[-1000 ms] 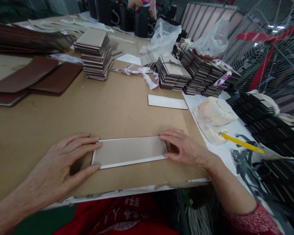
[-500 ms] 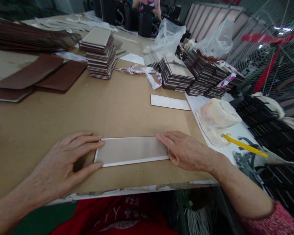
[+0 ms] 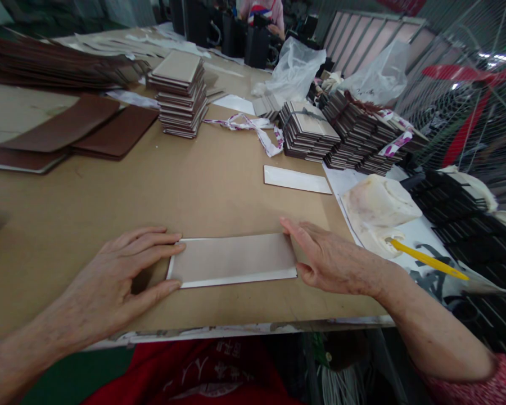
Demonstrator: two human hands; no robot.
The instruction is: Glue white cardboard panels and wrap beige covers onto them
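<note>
A long, narrow grey-beige panel (image 3: pixel 236 259) with white borders lies flat on the brown tabletop, close to the front edge. My left hand (image 3: pixel 130 261) spans its left end, fingertips on the far corner and thumb on the near corner, holding it. At the other end is my right hand (image 3: pixel 324 256), its index finger stretched along the far right corner and its thumb apart near the close corner. Nothing is gripped in it, and whether it touches the end I cannot tell. Farther back lies a similar white strip (image 3: pixel 297 180).
A stack of boards (image 3: pixel 179 95) stands at the back left, beside brown sheets (image 3: pixel 113 132). Tied board bundles (image 3: pixel 307 129) sit at the back right. On the right, a yellow-handled tool (image 3: pixel 428 259) rests in a whitish container (image 3: pixel 377 208). A fan (image 3: pixel 468 107) stands beyond.
My right hand has lifted slightly off the panel's right end, its index finger now more raised and the corner uncovered. My left hand keeps its place on the panel. The view has shifted a little.
</note>
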